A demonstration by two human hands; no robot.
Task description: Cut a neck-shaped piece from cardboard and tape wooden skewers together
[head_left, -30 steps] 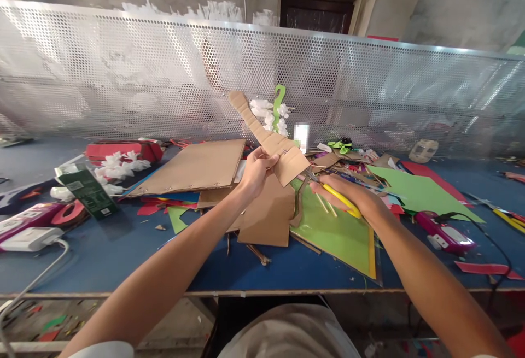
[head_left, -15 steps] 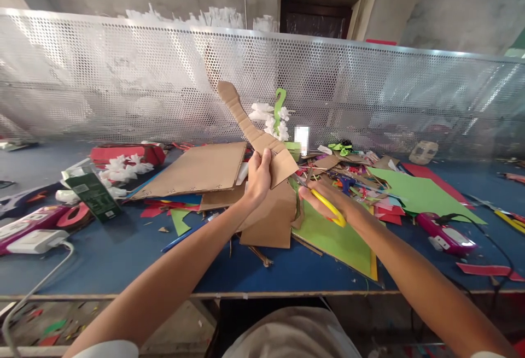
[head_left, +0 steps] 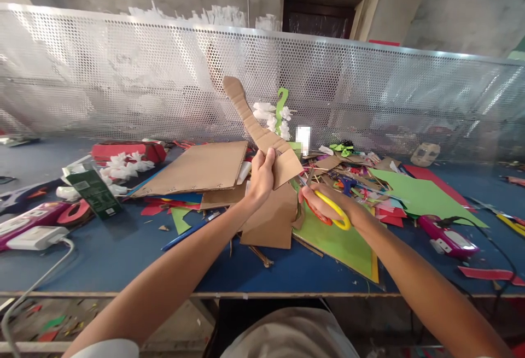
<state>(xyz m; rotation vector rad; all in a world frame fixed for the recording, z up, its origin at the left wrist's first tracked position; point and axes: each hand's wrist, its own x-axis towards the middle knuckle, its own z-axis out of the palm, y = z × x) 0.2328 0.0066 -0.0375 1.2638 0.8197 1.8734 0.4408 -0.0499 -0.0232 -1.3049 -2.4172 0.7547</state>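
In the head view my left hand [head_left: 262,175] grips a brown cardboard cutout [head_left: 255,125] by its broad lower part, the thumb lying on its face. The cutout tilts up to the left and ends in a narrow, rounded tip. My right hand [head_left: 320,198] is closed around scissors [head_left: 342,218] with yellow and red handles. Their blades point up and left, close to the cutout's lower right corner; whether they touch it I cannot tell. Beneath both hands lie loose cardboard pieces [head_left: 268,221] and a green sheet [head_left: 344,248].
A large cardboard sheet [head_left: 197,166] lies to the left, near a dark green box [head_left: 96,191]. Power strips [head_left: 449,238] with cords sit on both sides. Paper scraps [head_left: 365,175] pile up behind my right hand. A perforated metal screen [head_left: 164,84] stands along the back.
The cutout has shifted slightly right and turned a little more upright in my left hand. The scissors' handles have spread and turned, so the red loop now shows.
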